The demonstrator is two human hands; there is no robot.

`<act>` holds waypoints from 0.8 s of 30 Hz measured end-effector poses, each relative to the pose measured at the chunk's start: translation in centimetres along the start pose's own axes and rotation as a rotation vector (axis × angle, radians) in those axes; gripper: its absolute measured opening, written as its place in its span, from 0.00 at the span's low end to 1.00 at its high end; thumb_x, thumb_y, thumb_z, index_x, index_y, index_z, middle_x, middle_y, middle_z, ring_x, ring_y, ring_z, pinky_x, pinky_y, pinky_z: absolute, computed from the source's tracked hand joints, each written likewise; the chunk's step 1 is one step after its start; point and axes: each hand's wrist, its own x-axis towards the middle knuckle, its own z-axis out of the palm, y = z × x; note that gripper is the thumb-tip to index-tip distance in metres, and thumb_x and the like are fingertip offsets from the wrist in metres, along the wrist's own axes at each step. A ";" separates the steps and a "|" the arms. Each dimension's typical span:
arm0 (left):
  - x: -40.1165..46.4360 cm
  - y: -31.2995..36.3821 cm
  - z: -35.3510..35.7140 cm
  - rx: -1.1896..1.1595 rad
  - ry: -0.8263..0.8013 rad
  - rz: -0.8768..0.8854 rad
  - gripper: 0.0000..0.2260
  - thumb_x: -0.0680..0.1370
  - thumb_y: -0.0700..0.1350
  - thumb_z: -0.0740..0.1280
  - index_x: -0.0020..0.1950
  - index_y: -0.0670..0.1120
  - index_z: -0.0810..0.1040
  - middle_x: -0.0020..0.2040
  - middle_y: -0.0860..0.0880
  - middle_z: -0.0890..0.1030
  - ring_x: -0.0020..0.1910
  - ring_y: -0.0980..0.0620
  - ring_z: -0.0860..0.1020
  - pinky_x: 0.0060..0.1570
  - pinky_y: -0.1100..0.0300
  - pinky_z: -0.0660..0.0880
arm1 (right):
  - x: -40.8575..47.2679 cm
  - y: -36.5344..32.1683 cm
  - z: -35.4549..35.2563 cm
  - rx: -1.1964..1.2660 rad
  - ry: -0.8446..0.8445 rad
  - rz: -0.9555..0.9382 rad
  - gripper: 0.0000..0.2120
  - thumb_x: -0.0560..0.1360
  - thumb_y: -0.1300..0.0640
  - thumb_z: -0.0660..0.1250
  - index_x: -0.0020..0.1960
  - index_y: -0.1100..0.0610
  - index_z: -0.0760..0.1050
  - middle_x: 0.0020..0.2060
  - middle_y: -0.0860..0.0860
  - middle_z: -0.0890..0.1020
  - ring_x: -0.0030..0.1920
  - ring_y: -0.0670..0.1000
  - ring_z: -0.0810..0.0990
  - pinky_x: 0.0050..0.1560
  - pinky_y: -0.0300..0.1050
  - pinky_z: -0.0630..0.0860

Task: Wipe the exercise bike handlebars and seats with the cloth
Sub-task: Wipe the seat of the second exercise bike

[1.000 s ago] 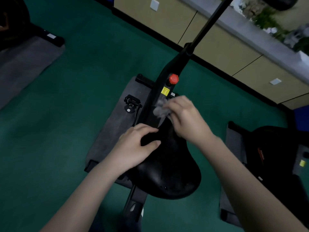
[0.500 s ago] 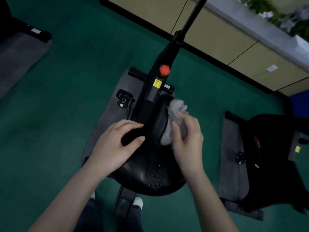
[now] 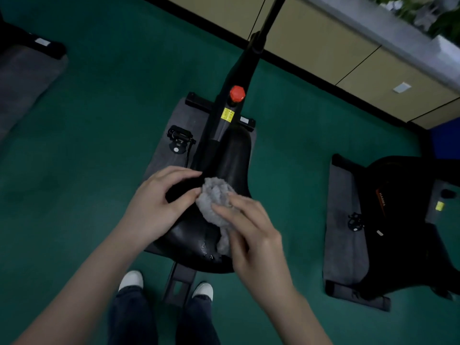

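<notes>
While the left hand (image 3: pixel 159 207) curled its fingers around the narrow front of the black bike seat (image 3: pixel 231 158), the right hand (image 3: pixel 251 232) pressed a crumpled grey cloth (image 3: pixel 215 195) onto the seat's middle, fingers bent over it, above a grey floor mat (image 3: pixel 174 120).
</notes>
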 end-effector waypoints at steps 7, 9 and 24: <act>-0.2 0.0 0.0 -0.027 0.006 -0.018 0.18 0.68 0.63 0.64 0.55 0.59 0.80 0.55 0.63 0.78 0.60 0.59 0.75 0.66 0.51 0.69 | -0.4 1.2 0.1 0.005 0.254 0.306 0.15 0.76 0.64 0.61 0.60 0.59 0.79 0.54 0.53 0.79 0.56 0.44 0.76 0.60 0.34 0.70; -0.1 0.0 -0.1 -0.032 0.009 -0.012 0.18 0.68 0.63 0.64 0.55 0.58 0.80 0.55 0.62 0.79 0.60 0.59 0.75 0.66 0.51 0.69 | 1.7 1.6 0.2 0.005 0.242 0.342 0.14 0.78 0.63 0.61 0.61 0.60 0.78 0.53 0.52 0.79 0.53 0.40 0.74 0.58 0.25 0.66; -0.2 0.5 -0.1 -0.072 0.029 -0.014 0.16 0.68 0.58 0.69 0.53 0.54 0.82 0.53 0.57 0.81 0.57 0.60 0.77 0.63 0.57 0.70 | 0.9 7.6 -3.4 0.579 -0.115 0.494 0.18 0.78 0.68 0.63 0.53 0.45 0.78 0.51 0.34 0.82 0.58 0.33 0.76 0.60 0.29 0.69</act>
